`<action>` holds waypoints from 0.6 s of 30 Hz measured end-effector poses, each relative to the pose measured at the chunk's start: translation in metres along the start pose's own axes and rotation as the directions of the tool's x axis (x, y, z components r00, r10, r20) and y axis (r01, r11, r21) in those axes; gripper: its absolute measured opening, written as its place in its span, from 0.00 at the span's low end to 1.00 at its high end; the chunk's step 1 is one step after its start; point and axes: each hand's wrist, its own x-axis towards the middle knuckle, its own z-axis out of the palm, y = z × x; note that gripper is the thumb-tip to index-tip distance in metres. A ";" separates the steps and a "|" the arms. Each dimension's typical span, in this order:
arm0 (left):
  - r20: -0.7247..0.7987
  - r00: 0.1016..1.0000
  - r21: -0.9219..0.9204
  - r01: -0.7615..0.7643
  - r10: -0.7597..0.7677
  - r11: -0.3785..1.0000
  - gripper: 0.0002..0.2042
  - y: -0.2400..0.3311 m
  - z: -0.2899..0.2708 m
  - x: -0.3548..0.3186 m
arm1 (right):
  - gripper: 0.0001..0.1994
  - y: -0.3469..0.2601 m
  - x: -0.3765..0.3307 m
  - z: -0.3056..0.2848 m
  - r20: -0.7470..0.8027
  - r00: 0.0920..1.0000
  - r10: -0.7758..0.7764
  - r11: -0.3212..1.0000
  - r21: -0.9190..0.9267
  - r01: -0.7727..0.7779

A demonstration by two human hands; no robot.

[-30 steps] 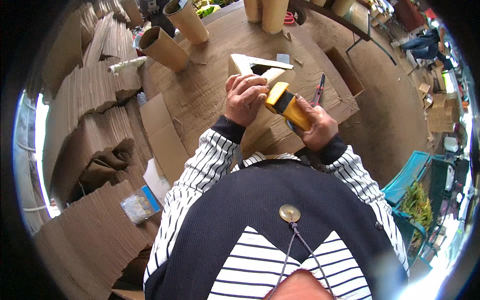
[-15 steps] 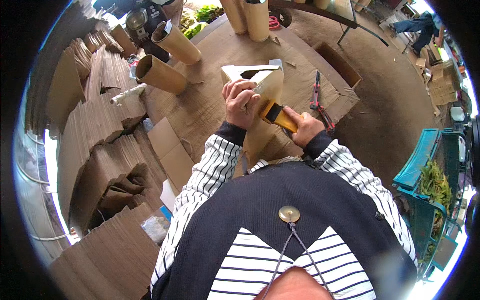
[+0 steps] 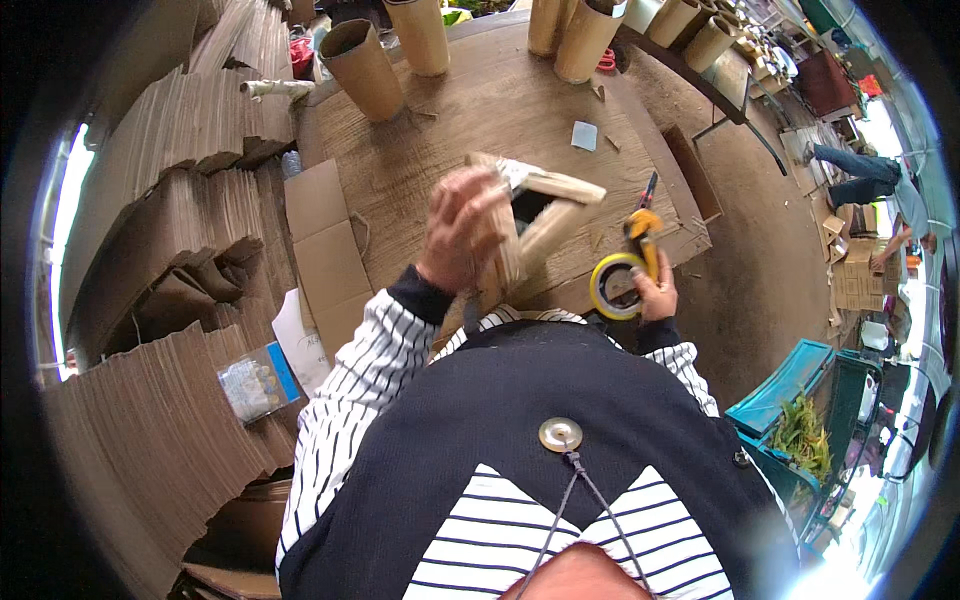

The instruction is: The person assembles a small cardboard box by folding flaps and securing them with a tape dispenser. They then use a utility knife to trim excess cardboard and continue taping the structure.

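My left hand (image 3: 462, 230) grips the side of a cardboard box (image 3: 556, 228), tilted above the table in front of my body. Its end faces up, with a dark opening inside thick cardboard edges; the near hand and box are slightly blurred. My right hand (image 3: 657, 290) is closed around the handle of a yellow tape dispenser (image 3: 643, 228), to the right of the box and apart from it. A roll of yellow-edged tape (image 3: 599, 285) sits on the dispenser. Beyond it, a red-and-black hand tool (image 3: 649, 190) lies on the table, partly hidden.
Cardboard tubes (image 3: 362, 75) stand along the table's far edge. A small pale square (image 3: 584, 136) lies on the brown tabletop (image 3: 400, 150). Stacks of flat cardboard (image 3: 150, 420) fill the left side. A teal crate (image 3: 780, 385) holds plants at right. Another person (image 3: 860, 180) stands far right.
The tape dispenser has moved away from the box, rightward and nearer me. The box has turned and tilted in my left hand, its opening now facing up. The view has shifted.
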 end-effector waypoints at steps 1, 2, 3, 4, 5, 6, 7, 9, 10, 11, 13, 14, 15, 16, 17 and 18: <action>-0.014 1.000 0.046 0.027 -0.026 0.999 0.25 -0.012 0.000 0.007 | 0.30 -0.014 0.002 0.013 0.040 0.997 -0.060 0.987 0.152 0.053; -0.025 0.998 0.094 0.053 -0.051 0.994 0.23 -0.022 0.000 0.014 | 0.30 -0.030 0.003 0.028 0.071 0.990 -0.123 0.947 0.306 0.096; 0.029 0.981 -0.094 0.191 -0.189 0.977 0.25 -0.033 0.003 0.013 | 0.30 -0.034 0.011 0.042 0.064 0.991 -0.114 0.948 0.307 0.089; 0.067 0.972 -0.208 0.236 -0.226 0.949 0.25 -0.042 0.009 0.011 | 0.30 -0.037 0.016 0.053 0.050 0.993 -0.111 0.948 0.304 0.091; 0.098 0.955 -0.131 0.290 -0.278 0.948 0.24 -0.037 0.008 0.015 | 0.30 -0.039 0.022 0.062 0.029 0.994 -0.108 0.949 0.302 0.095; 0.124 0.935 -0.049 0.340 -0.332 0.939 0.23 -0.029 0.006 0.017 | 0.30 -0.038 0.033 0.066 0.009 0.989 -0.148 0.941 0.309 0.138; 0.132 0.935 0.090 0.319 -0.329 0.943 0.22 -0.023 0.003 0.015 | 0.30 -0.046 0.045 0.071 0.036 0.989 -0.140 0.954 0.273 0.125; 0.211 0.895 0.342 0.309 -0.393 0.888 0.20 0.010 0.000 0.022 | 0.32 -0.054 0.067 0.062 0.081 0.983 -0.165 0.955 0.261 0.138; 0.279 0.860 0.377 0.310 -0.426 0.873 0.19 0.025 -0.002 0.023 | 0.33 -0.052 0.073 0.056 0.096 0.973 -0.211 0.953 0.243 0.183; 0.360 0.791 0.416 0.338 -0.494 0.844 0.18 0.039 -0.011 0.023 | 0.33 -0.066 0.066 0.063 0.134 0.966 -0.219 0.961 0.202 0.190; 0.425 0.674 0.492 0.389 -0.605 0.779 0.17 0.057 -0.019 0.020 | 0.36 -0.101 0.044 0.063 0.215 0.957 -0.196 0.978 0.111 0.176; 0.464 0.657 0.458 0.396 -0.594 0.796 0.17 0.059 -0.023 0.022 | 0.37 -0.099 0.046 0.055 0.248 0.896 -0.369 0.929 0.093 0.357; 0.503 0.641 0.422 0.403 -0.580 0.812 0.17 0.060 -0.030 0.023 | 0.37 -0.099 0.041 0.046 0.266 0.822 -0.503 0.845 -0.051 0.533; 0.542 0.619 0.393 0.411 -0.568 0.823 0.17 0.060 -0.036 0.022 | 0.38 -0.101 0.031 0.041 0.304 0.728 -0.614 0.714 -0.180 0.677; 0.498 0.576 0.447 0.470 -0.648 0.761 0.15 0.056 -0.035 0.019 | 0.37 -0.110 0.022 0.041 0.330 0.693 -0.641 0.599 -0.349 0.720; 0.403 0.704 0.361 0.465 -0.585 0.808 0.15 0.054 -0.035 0.019 | 0.37 -0.118 0.016 0.040 0.376 0.641 -0.670 0.553 -0.325 0.768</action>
